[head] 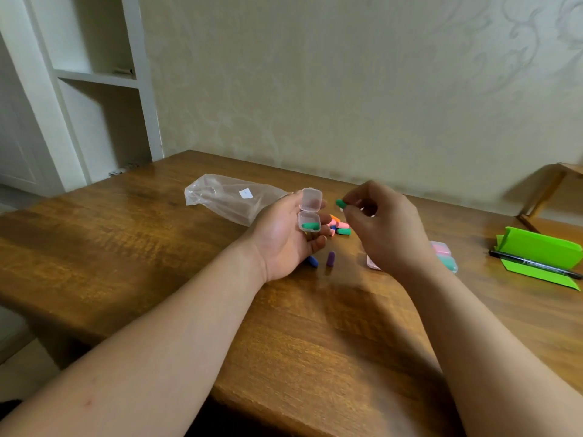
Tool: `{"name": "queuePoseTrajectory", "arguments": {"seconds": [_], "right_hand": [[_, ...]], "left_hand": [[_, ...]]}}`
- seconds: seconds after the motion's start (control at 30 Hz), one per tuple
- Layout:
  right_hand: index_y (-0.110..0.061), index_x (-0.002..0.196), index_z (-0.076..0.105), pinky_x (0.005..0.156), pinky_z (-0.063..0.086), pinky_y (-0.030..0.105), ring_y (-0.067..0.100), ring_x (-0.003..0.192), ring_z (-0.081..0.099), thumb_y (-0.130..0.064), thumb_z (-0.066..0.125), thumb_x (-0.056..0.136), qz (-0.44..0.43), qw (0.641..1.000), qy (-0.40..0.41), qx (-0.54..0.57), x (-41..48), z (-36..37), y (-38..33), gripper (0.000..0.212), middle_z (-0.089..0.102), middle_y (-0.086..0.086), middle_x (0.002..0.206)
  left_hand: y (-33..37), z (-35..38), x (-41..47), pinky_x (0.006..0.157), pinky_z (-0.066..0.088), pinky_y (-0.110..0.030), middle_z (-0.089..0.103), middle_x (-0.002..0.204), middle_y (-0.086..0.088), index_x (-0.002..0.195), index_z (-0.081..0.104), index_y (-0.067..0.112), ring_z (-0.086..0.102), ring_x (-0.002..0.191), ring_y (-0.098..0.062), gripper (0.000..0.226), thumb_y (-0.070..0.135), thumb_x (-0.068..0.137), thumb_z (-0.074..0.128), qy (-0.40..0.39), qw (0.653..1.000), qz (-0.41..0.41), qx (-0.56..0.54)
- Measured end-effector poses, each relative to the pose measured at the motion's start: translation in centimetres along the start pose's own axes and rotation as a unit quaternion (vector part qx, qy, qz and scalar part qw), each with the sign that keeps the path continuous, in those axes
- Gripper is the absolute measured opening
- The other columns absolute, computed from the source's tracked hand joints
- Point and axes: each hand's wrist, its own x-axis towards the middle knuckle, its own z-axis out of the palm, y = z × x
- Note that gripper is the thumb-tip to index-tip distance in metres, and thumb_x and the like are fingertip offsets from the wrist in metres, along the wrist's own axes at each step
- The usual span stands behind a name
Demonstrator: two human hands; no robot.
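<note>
My left hand (284,238) lies palm up above the table and holds a small clear pink box (309,210) with its lid flipped open. A green earplug (310,227) lies inside the box. My right hand (385,225) hovers to the right of the box and pinches another green earplug (340,203) between thumb and fingertips. A small heap of pink, orange, blue and green earplugs (339,227) sits on the table between my hands. A blue earplug (313,261) and a purple earplug (330,258) lie loose below my left hand.
A crumpled clear plastic bag (230,197) lies at the back left of the wooden table (157,247). Pink and teal small boxes (444,257) sit behind my right wrist. Folded green paper (539,253) with a black marker (533,263) lies at the right. A white shelf (94,89) stands at the left.
</note>
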Motion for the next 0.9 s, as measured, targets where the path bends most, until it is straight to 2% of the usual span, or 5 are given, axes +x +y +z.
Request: {"name": "queuePoseTrajectory", "arguments": {"seconds": [0.23,0.4,0.57,0.7,0.9], "right_hand": [[-0.026,0.106,0.073,0.078,0.056,0.034,0.008,0.092,0.062,-0.018,0.07,0.097,-0.091,0.995,-0.033,-0.034,-0.7,1.3,-1.4,0.013,0.068,-0.012,0.102],[-0.029,0.106,0.079,0.077,0.05,0.03,0.009,0.096,0.06,-0.022,0.072,0.097,-0.112,0.992,-0.027,-0.056,-0.6,1.9,-0.9,0.014,0.059,-0.01,0.107],[-0.03,0.111,0.081,0.08,0.054,0.033,0.008,0.097,0.058,-0.024,0.07,0.099,-0.112,0.991,-0.039,-0.061,-0.7,2.0,-0.9,0.017,0.059,-0.01,0.109],[-0.032,0.114,0.078,0.08,0.059,0.037,0.008,0.096,0.06,-0.026,0.066,0.101,-0.107,0.991,-0.047,-0.059,-0.8,2.1,-1.1,0.019,0.059,-0.011,0.111],[-0.028,0.109,0.075,0.075,0.053,0.023,0.003,0.094,0.062,-0.024,0.062,0.104,-0.076,0.997,-0.007,0.024,-0.6,1.5,-1.3,0.015,0.067,-0.012,0.105]], "left_hand": [[-0.2,-0.1,-0.1,0.073,0.05,-0.032,0.07,0.098,-0.006,0.132,0.068,0.015,0.06,0.08,-0.016,0.048,0.041,0.116,0.032,-0.079,0.997,0.011,-0.002],[-0.2,-0.1,-0.1,0.082,0.049,-0.034,0.063,0.12,-0.014,0.152,0.056,0.004,0.059,0.095,-0.02,0.056,0.04,0.113,0.037,-0.084,0.996,0.022,0.012],[-0.2,0.0,-0.1,0.076,0.053,-0.031,0.068,0.105,-0.009,0.139,0.065,0.011,0.064,0.088,-0.017,0.049,0.04,0.113,0.034,-0.106,0.994,0.014,0.011],[-0.3,-0.2,0.0,0.081,0.053,-0.033,0.068,0.111,-0.011,0.147,0.062,0.006,0.065,0.093,-0.018,0.055,0.04,0.113,0.035,-0.1,0.995,0.013,-0.001],[-0.1,-0.2,-0.1,0.075,0.05,-0.032,0.064,0.106,-0.012,0.148,0.062,0.008,0.059,0.085,-0.019,0.055,0.041,0.109,0.042,-0.083,0.996,0.004,-0.016]]}}
